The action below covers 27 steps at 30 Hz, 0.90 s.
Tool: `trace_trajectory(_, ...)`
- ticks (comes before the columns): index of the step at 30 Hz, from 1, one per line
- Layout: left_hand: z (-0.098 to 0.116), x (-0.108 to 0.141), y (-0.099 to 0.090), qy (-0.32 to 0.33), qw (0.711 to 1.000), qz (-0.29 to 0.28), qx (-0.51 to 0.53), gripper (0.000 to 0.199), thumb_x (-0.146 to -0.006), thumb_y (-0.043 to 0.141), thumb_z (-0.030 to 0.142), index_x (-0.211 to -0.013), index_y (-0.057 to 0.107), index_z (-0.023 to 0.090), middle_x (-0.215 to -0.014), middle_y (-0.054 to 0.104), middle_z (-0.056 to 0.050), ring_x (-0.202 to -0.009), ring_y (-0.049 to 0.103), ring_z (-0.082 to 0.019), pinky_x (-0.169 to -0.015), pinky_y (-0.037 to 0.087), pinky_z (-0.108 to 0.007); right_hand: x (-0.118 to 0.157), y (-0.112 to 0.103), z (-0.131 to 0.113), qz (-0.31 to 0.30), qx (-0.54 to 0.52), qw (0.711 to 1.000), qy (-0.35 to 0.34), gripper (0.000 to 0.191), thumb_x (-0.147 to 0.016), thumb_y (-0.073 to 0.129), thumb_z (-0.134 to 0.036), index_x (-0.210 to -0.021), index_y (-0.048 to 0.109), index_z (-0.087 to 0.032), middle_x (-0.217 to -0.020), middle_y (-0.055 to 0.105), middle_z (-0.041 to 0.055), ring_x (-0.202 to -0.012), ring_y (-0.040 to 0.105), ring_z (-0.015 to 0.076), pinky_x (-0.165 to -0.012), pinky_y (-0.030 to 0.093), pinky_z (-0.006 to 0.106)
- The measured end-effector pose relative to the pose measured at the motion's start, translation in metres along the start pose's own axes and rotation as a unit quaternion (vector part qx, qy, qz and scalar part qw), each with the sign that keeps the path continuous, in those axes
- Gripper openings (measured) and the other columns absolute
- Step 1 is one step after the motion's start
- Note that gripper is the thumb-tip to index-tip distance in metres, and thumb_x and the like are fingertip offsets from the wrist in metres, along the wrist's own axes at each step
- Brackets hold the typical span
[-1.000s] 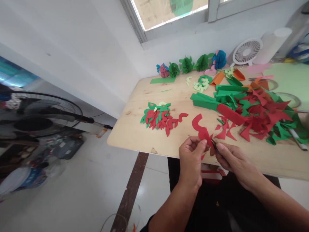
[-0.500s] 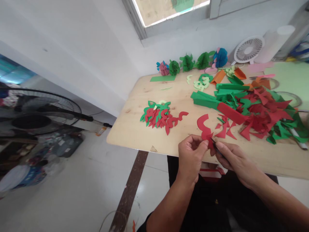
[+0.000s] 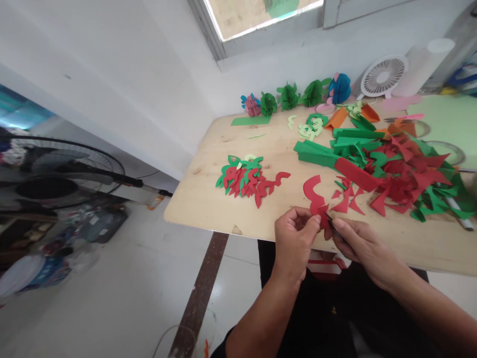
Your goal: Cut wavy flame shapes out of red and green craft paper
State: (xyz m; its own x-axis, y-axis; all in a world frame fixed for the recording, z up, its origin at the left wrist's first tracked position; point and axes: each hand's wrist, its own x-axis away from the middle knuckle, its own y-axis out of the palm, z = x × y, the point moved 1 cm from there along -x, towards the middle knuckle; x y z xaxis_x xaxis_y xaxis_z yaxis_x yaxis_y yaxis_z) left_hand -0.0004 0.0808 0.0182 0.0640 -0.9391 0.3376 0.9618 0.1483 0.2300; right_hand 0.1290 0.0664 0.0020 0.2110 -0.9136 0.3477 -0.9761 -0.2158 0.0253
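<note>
Near the front edge of the wooden table, my left hand pinches a piece of red paper between thumb and fingers. My right hand is closed on small dark scissors, whose tips touch the red paper; most of the handle is hidden in my fingers. A curved red paper cutout lies just beyond the held piece. Small red scraps are scattered close to my right hand. To the left lies a pile of red and green leaf-like cutouts.
A large heap of red and green paper scraps covers the table's right side. Folded green paper strips and pale green cutouts lie behind. Honeycomb paper figures and a small white fan stand along the wall. A large black fan is at left.
Almost nothing differs. The view has shifted very slightly, and both hands keep the same hold on the red paper and the scissors.
</note>
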Motion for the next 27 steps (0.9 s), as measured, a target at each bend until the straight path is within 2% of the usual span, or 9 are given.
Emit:
trace_trajectory(10, 0.0002, -0.0006, -0.0009, 0.006, 1.000, -0.001, 0.000, 0.014, -0.068, 0.067, 0.022, -0.065, 0.055, 0.016, -0.055, 0.058, 0.003, -0.054, 0.054, -0.009, -0.056, 0.041, -0.021, -0.0010, 0.0011, -0.0032, 0.001, 0.036, 0.999, -0.002, 0.048, -0.085, 0.040, -0.062, -0.063, 0.050, -0.020, -0.047, 0.027, -0.0069, -0.042, 0.021, 0.0097, -0.040, 0.018, 0.025)
trace_trajectory(27, 0.0040, -0.0019, -0.0022, 0.000, 1.000, -0.006, 0.008, 0.013, -0.068, 0.066, 0.021, -0.065, 0.055, 0.015, -0.054, 0.058, 0.003, -0.052, 0.052, -0.008, -0.055, 0.040, -0.021, -0.0033, 0.0027, -0.0050, -0.006, -0.003, 1.000, 0.006, 0.045, -0.086, 0.043, -0.057, -0.062, 0.045, -0.020, -0.047, 0.028, -0.0075, -0.043, 0.020, 0.0091, -0.042, 0.014, 0.026)
